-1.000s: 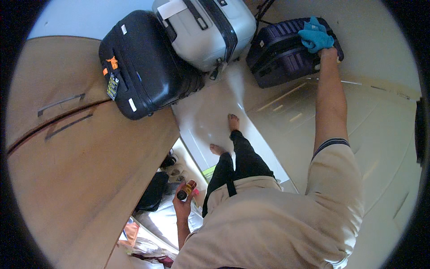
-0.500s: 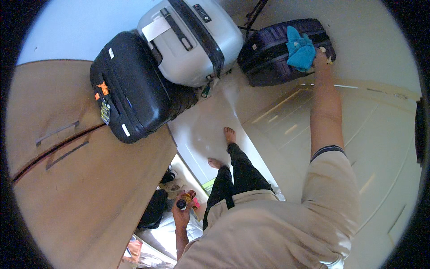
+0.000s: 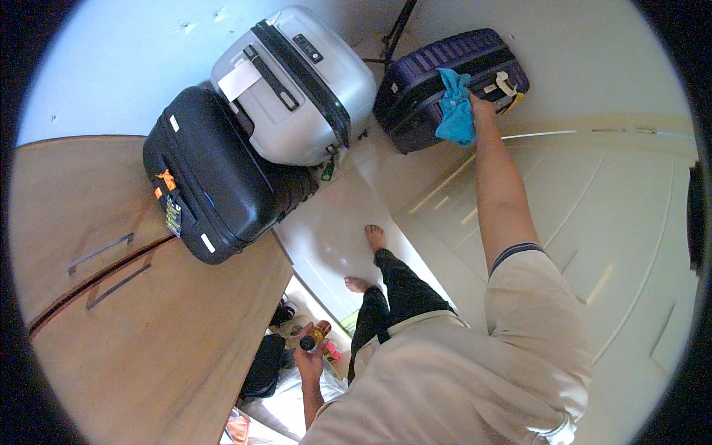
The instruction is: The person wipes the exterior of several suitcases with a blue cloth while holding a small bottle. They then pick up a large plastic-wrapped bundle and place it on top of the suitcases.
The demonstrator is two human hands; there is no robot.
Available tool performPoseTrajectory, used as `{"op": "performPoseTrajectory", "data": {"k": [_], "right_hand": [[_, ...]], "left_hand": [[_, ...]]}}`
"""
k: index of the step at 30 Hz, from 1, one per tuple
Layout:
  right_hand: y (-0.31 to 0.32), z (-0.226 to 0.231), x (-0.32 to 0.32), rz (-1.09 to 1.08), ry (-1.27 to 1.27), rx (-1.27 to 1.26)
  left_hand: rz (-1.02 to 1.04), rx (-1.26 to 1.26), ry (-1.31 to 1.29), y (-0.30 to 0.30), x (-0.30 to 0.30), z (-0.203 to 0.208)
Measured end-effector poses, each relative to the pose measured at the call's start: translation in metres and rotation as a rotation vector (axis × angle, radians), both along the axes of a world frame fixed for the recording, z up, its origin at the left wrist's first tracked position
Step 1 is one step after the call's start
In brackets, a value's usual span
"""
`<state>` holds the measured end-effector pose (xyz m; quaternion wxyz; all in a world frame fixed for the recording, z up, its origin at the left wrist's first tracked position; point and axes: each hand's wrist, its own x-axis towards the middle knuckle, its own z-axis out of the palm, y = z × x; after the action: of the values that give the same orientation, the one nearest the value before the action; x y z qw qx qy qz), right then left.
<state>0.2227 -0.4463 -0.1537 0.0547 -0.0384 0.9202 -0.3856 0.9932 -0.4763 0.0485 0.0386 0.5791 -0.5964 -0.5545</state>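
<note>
My right hand [image 3: 482, 108] reaches far forward and grips a bright blue cloth [image 3: 457, 111]. The cloth hangs against the front of a ribbed dark purple suitcase [image 3: 411, 81] and hides part of it. White and yellow tags [image 3: 506, 86] show on the suitcase just right of that hand. Low on the left, my left hand [image 3: 308, 361] is closed around a small bottle [image 3: 317, 335] with a black cap and amber contents.
A silver suitcase [image 3: 297, 96] leans beside a black suitcase [image 3: 215, 167] with an orange ribbon. Left of me is a wooden cabinet [image 3: 170, 326] with metal handles. A pale panelled door [image 3: 593, 215] stands on my right. Behind the suitcases rises a dark stand [image 3: 398, 33].
My right hand has drawn the blue cloth left and nearer across the purple suitcase, showing more of its tags. The left hand still holds the bottle. The whole view has shifted slightly.
</note>
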Motion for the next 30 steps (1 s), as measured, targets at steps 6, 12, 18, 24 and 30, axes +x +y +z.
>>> {"op": "performPoseTrajectory", "data": {"k": [6,12,18,24,30], "right_hand": [[-0.011,-0.016,-0.018,0.168,0.270,0.245],[-0.025,-0.001,-0.007,-0.069,-0.036,0.104],[-0.044,0.024,0.004,-0.219,-0.189,0.107],[-0.063,0.027,0.001,-0.293,-0.272,0.115],[-0.083,0.035,-0.008,-0.331,-0.320,0.110]], "left_hand": [[0.014,0.058,0.022,-0.004,-0.012,-0.003],[-0.082,0.036,-0.010,-0.006,-0.005,-0.017],[-0.046,0.029,0.035,-0.005,0.005,-0.024],[-0.104,-0.018,-0.032,-0.001,0.013,-0.023],[-0.126,0.042,-0.039,-0.005,0.006,-0.020]]}}
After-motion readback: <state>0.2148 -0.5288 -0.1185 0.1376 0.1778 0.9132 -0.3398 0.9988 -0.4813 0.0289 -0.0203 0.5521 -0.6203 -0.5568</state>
